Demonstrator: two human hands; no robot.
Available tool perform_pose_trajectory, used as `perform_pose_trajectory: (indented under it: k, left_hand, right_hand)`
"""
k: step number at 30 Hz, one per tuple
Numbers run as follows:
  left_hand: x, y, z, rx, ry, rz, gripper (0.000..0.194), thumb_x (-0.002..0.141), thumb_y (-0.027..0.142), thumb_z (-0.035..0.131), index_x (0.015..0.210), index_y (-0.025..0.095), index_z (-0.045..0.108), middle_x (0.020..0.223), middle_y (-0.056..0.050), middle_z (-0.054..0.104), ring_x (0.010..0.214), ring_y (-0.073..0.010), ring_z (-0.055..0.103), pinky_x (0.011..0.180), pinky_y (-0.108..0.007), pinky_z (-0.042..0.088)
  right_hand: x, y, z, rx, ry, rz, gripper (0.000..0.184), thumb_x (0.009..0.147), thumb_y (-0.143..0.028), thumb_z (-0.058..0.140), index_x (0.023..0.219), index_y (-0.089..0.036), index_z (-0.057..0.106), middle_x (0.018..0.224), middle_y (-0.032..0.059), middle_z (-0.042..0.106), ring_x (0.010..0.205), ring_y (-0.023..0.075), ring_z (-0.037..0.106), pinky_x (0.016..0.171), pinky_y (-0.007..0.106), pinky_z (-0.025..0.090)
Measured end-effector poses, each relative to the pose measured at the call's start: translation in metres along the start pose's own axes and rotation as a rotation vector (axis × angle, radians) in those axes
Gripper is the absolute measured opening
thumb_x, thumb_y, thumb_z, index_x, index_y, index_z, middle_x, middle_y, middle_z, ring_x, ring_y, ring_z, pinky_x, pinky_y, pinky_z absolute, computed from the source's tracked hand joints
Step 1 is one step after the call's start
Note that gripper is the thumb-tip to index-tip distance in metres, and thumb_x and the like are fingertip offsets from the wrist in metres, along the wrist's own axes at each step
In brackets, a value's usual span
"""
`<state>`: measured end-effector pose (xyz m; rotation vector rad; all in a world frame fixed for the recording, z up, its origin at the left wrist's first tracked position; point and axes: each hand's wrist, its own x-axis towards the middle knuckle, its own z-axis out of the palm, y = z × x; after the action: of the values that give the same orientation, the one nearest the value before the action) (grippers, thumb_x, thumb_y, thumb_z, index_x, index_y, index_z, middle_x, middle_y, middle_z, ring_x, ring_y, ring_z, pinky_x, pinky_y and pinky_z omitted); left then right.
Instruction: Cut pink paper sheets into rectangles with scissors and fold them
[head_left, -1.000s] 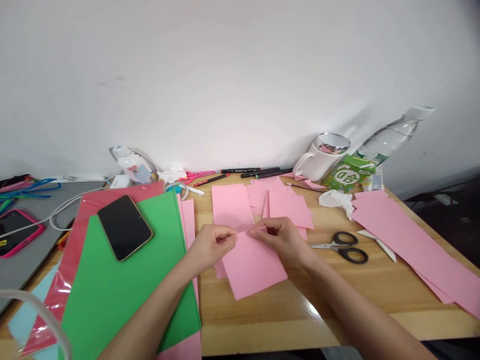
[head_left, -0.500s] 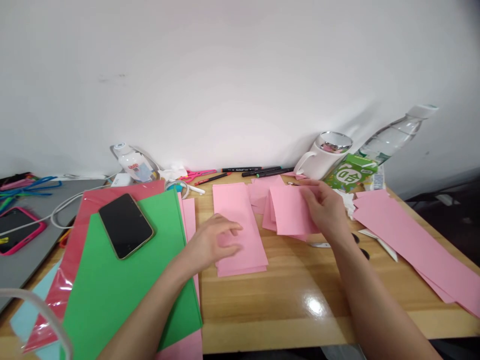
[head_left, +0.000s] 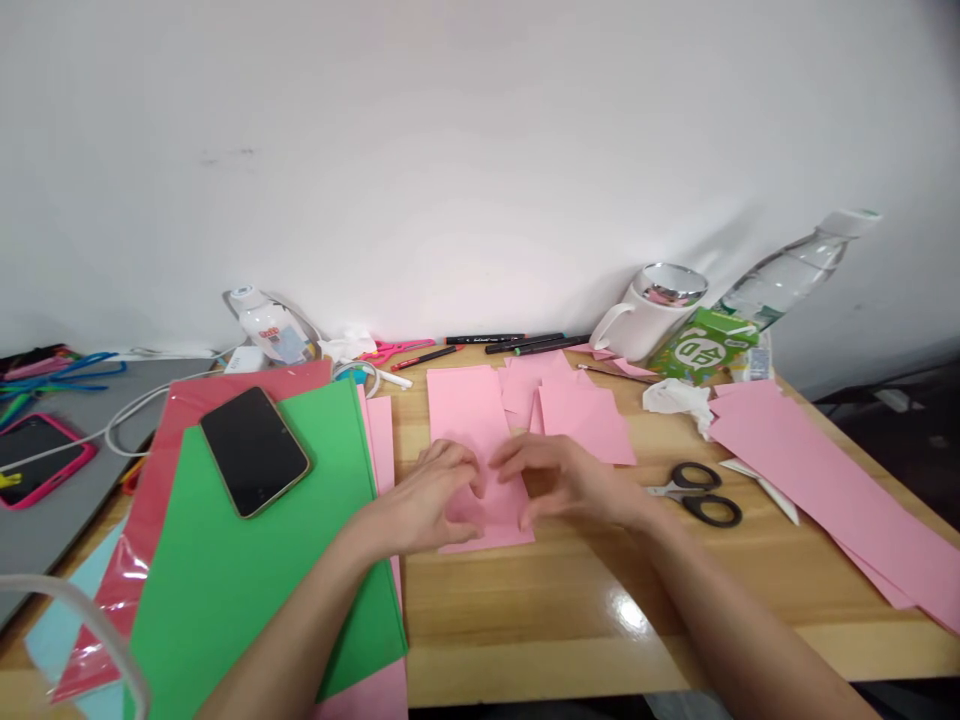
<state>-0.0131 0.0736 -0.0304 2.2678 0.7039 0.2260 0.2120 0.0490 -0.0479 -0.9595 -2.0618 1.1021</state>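
A stack of pink paper strips (head_left: pixel 466 405) lies on the wooden table in front of me. Over its left edge is my left hand (head_left: pixel 427 500), fingers curved and thumb apart. My right hand (head_left: pixel 570 480) hovers at the stack's right edge, its thumb and fingers spread with nothing visible between them. Whether either hand touches the paper I cannot tell. Just beyond my right hand rests a pile of smaller pink paper pieces (head_left: pixel 589 418). Scissors with black handles (head_left: pixel 694 490) lie to the right of that hand.
Green paper sheets (head_left: pixel 277 560) with a phone (head_left: pixel 253 450) on top lie at left. Longer pink strips (head_left: pixel 817 480) are at right. Along the wall stand a white mug (head_left: pixel 645 310), a green box (head_left: pixel 701 345), a water bottle (head_left: pixel 795 265) and several pens (head_left: pixel 525 345).
My right hand has let go of the small pink paper and moved left to the strip stack. The scissors now show fully. My left hand has shifted slightly, staying by the stack.
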Motion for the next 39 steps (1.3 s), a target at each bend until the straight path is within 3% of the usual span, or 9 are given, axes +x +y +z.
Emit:
perform_pose_trajectory:
  k: [4,9,11,14,18,24,31,35,39]
  left_hand:
    - [0.004,0.000,-0.002,-0.153,0.141,-0.030,0.008,0.077,0.026,0.060,0.073,0.019,0.063,0.090,-0.005,0.062,0.091,-0.0182,0.054,0.083,-0.031,0.040]
    - [0.007,-0.001,-0.005,-0.264,0.890,-0.240,0.017,0.076,0.033,0.061,0.085,0.019,0.060,0.089,-0.004,0.062,0.084,-0.0162,0.056,0.078,-0.027,0.042]
    - [0.007,-0.005,-0.008,-0.434,1.016,-0.383,0.022,0.078,0.039,0.057,0.083,0.018,0.057,0.074,0.000,0.060,0.067,-0.0136,0.057,0.065,-0.026,0.044]
    - [0.009,-0.011,-0.010,-0.857,0.848,-0.481,0.034,0.077,0.050,0.054,0.084,0.016,0.052,0.062,0.000,0.060,0.054,-0.0144,0.059,0.055,-0.028,0.048]
    - [0.012,-0.011,-0.009,-1.202,0.618,-0.448,0.039,0.079,0.050,0.053,0.093,0.014,0.056,0.076,-0.008,0.069,0.067,-0.0178,0.065,0.062,-0.030,0.051]
    - [0.010,-0.009,-0.009,-1.232,0.623,-0.470,0.037,0.066,0.029,0.072,0.098,0.013,0.060,0.079,-0.006,0.071,0.066,-0.0175,0.065,0.060,-0.027,0.049]
    - [0.008,0.001,-0.003,-1.275,0.265,-0.336,0.038,0.069,0.038,0.069,0.099,0.015,0.063,0.077,-0.005,0.070,0.062,-0.0147,0.062,0.061,-0.025,0.045]
    - [0.008,0.005,0.001,-1.236,0.285,-0.348,0.038,0.077,0.048,0.057,0.092,0.014,0.064,0.077,-0.006,0.068,0.066,-0.0148,0.061,0.061,-0.025,0.044]
    - [0.007,0.003,0.002,-1.028,0.325,-0.303,0.041,0.073,0.050,0.060,0.085,0.011,0.063,0.075,-0.005,0.065,0.061,-0.0123,0.055,0.053,-0.022,0.039]
  right_hand:
    - [0.001,-0.004,0.012,0.004,-0.077,0.020,0.018,0.074,-0.032,0.068,0.084,-0.018,0.068,0.092,0.0079,0.067,0.084,0.0186,0.061,0.073,0.030,0.048]
    - [0.001,-0.003,0.013,0.088,0.220,0.221,0.017,0.082,-0.029,0.057,0.073,-0.017,0.065,0.081,0.0069,0.068,0.075,0.0170,0.062,0.065,0.027,0.050]
    - [0.001,-0.004,0.010,0.113,0.321,0.191,0.016,0.079,-0.030,0.060,0.071,-0.017,0.065,0.084,0.0071,0.069,0.079,0.0186,0.063,0.068,0.028,0.051]
    - [0.001,-0.008,0.008,0.162,0.351,0.128,0.013,0.077,-0.029,0.063,0.073,-0.018,0.068,0.086,0.0073,0.071,0.082,0.0193,0.064,0.070,0.030,0.052]
    - [0.000,-0.015,0.008,0.329,0.210,0.050,0.007,0.076,-0.024,0.066,0.082,-0.021,0.070,0.098,0.0067,0.071,0.096,0.0203,0.064,0.083,0.035,0.050]
    - [-0.001,-0.019,0.015,0.455,-0.104,0.002,0.009,0.074,-0.027,0.068,0.080,-0.020,0.071,0.094,0.0062,0.072,0.106,0.0213,0.059,0.090,0.040,0.046]
    - [0.003,-0.008,0.014,0.126,0.392,0.043,0.006,0.075,-0.030,0.068,0.075,-0.024,0.070,0.132,0.0052,0.049,0.120,0.0242,0.046,0.097,0.041,0.038]
    - [0.005,-0.001,0.016,0.175,0.469,0.155,0.014,0.074,-0.034,0.067,0.076,-0.020,0.070,0.099,0.0080,0.067,0.089,0.0217,0.061,0.071,0.032,0.049]
    - [0.005,0.001,0.021,0.193,0.498,0.293,0.025,0.070,-0.037,0.069,0.080,-0.015,0.069,0.072,0.0047,0.068,0.061,0.0156,0.057,0.051,0.026,0.042]
